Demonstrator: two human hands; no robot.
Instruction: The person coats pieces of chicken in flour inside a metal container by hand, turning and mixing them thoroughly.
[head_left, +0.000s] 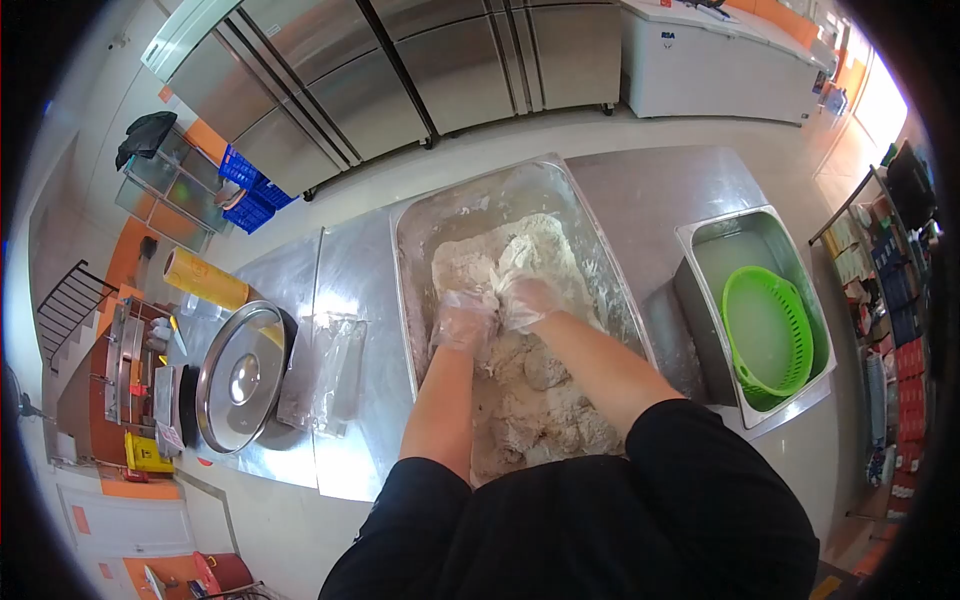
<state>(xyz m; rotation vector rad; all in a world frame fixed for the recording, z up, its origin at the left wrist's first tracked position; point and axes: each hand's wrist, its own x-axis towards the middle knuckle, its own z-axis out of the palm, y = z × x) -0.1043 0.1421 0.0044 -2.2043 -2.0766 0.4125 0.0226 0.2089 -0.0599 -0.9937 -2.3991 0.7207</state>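
A large deep metal pan [416,240] in front of me holds pale flour [470,262]. Lumpy flour-coated pieces [545,420] lie in its near part, their kind hidden by the coating. My left hand [466,315], in a clear plastic glove, reaches into the flour at the pan's middle. Close beside it, my right hand [530,298] wears the same sort of glove and is also down in the flour. Flour covers the fingers of both hands, so I cannot make out whether they grip anything.
Right of the pan, a metal tub [706,290] of cloudy liquid holds a green plastic basket [806,335]. At left are a round metal lid or tray [240,385], plastic bags [335,375] and a yellow roll [205,280]. Steel refrigerators [455,75] and a white chest freezer [710,70] stand beyond.
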